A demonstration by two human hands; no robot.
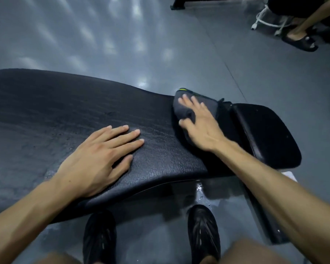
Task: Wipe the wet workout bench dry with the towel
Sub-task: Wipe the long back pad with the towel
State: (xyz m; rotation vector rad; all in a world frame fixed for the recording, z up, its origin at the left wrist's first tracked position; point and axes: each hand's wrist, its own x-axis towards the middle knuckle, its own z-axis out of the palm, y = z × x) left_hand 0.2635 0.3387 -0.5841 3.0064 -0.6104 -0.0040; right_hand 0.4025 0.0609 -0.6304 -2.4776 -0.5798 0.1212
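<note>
Black padding of the workout bench stretches across the view from the left, its textured surface glistening with a wet film on the left part. The left hand lies flat on the long pad near its front edge, fingers straight and spread, holding nothing. Farther right, near the end of that pad, the right hand presses down on the towel, a dark grey cloth with a yellow-green trim at its far edge; the fingers lie extended over the top of it while the thumb curls against the bunched near side. Just beyond the towel sits the separate seat pad. Below the bench, the person's two black shoes stand on the grey floor, beside a few water drops. At upper right, another person's sandalled foot rests near a white frame.
</note>
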